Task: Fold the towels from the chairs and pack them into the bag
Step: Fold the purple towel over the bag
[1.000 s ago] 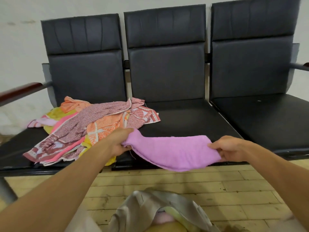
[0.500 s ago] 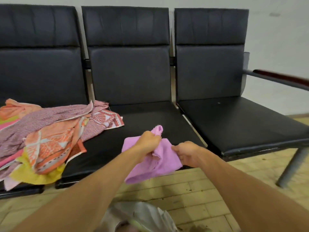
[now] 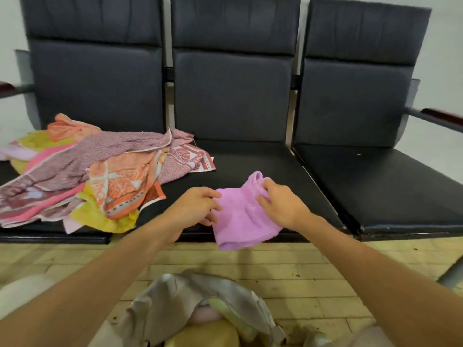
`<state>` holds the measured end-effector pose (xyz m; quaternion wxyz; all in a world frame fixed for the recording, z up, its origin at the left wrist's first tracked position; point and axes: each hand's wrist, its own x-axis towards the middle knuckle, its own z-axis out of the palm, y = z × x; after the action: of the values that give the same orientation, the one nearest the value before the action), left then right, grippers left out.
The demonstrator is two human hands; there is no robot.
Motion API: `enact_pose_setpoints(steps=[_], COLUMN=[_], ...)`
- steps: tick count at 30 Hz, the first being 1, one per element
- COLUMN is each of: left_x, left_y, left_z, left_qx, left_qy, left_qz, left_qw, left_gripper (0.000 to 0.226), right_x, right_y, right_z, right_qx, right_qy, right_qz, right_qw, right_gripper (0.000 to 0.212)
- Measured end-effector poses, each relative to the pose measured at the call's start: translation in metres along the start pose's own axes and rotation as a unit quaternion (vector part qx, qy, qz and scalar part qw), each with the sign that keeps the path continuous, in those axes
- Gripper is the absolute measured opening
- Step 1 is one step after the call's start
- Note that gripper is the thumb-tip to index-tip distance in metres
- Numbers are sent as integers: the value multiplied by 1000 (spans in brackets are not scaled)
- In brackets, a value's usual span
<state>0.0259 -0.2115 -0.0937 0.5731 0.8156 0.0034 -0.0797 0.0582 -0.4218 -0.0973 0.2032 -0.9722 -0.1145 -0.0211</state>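
A small purple towel [image 3: 240, 219], folded over, lies on the front of the middle chair seat [image 3: 250, 161] and hangs a little past its edge. My left hand [image 3: 198, 206] pinches the towel's left edge. My right hand [image 3: 280, 204] grips its upper right part, fingers curled into the cloth. A pile of unfolded towels [image 3: 82, 171] in orange, pink, yellow and maroon covers the left seat. The grey bag [image 3: 200, 306] sits open on the floor below my arms, with pale folded cloth inside.
Three black chairs stand joined in a row against a white wall. The right seat [image 3: 390, 186] has nothing on it. Armrests stick out at the far left and the far right [image 3: 441, 118]. The floor is pale wooden boards [image 3: 288, 261].
The towel was stretched wide between both hands, then bunched together. Now it lies folded on the middle seat with both hands on it. The view swung right and back.
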Motion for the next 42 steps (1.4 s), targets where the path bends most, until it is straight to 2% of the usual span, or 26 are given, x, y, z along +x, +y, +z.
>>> enact_pose_setpoints(steps=[2,4,7,8,10,12,13,15,16,18,21,23,26,30,35,38,42], left_x=[-3,-9,-21,-26,-29,-33,-35,-39,-39,-40,-39,-41,-48,-58,-59,-61,-68], left_y=[5,10,13,12,8,5,5,10,12,14,11,11,12,20,21,22,26], left_z=[-11,-22,-35,-36,-37,-37,-39,-43,-45,-47,-51,-54,-50,-49,-62,-64,-65], left_qx=[40,131,247,270,324,386,422,476,478,455,474,474,396,251,201,189,33], left_qy=[0,23,76,82,74,42,39,51,41,-23,-93,-121,-145,-101,-73,-32,32], left_qz=[72,190,398,433,431,371,344,314,291,233,186,183,214,253,237,229,257], left_qw=[997,973,880,856,839,844,838,820,827,859,856,853,881,929,948,954,965], left_gripper=[41,55,57,59,74,84,73,28,21,27,27,27,24,14,12,14,17], right_x=[-3,-7,-14,-17,-22,-29,-33,-43,-48,-52,-50,-49,-54,-62,-61,-62,-64], right_y=[-20,-38,-58,-68,-85,-98,-100,-100,-99,-95,-87,-78,-64,-48,-34,-39,-41], right_z=[-6,-14,-20,-22,-25,-29,-30,-31,-30,-28,-30,-34,-41,-53,-62,-57,-55], right_qx=[-59,-91,-136,-160,-192,-188,-179,-172,-169,-157,-116,-75,-53,8,159,237,324], right_qy=[-19,-11,-12,-5,24,26,17,6,4,-16,-94,-131,-119,-22,38,32,34], right_qz=[-58,-102,-163,-194,-258,-273,-266,-247,-240,-222,-200,-193,-187,-196,-174,-162,-135], right_qw=[996,990,977,968,946,943,947,954,956,962,968,970,974,980,971,957,936], right_gripper=[10,13,18,19,21,26,30,28,25,22,23,35,39,17,9,19,22])
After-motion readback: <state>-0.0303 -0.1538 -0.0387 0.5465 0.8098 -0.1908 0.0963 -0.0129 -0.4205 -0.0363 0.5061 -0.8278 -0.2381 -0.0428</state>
